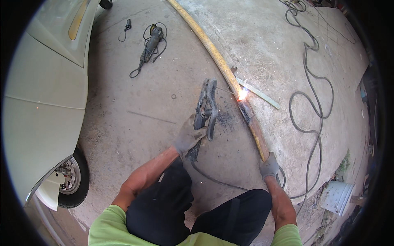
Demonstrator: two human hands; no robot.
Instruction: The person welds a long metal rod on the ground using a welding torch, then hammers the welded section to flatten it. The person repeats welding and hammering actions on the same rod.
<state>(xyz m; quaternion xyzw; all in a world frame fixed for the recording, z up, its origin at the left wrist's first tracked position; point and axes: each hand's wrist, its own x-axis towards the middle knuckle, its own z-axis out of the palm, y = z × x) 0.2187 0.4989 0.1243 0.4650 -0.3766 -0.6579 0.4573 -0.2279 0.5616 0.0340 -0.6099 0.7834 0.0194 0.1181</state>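
Note:
My left hand (188, 137), in a grey glove, is wrapped round the handle of a black welding electrode holder (202, 98). A thin electrode (225, 89) runs from its jaws to a long yellow pipe (213, 51). Where the rod meets the pipe, a bright arc (243, 94) glows white and orange. Just below the arc, the pipe is scorched dark. Gripping the pipe's near end is my gloved right hand (269, 165). Beside the arc, a flat light metal strip (262, 96) lies on the concrete, partly behind the pipe.
An angle grinder (152, 44) with its coiled cord lies at the upper left, near a small black plug-like piece (128, 24). A pale car (49, 94) and its wheel (74, 178) border the left. Long cable (310, 74) loops along the right, above a white bucket (337, 197).

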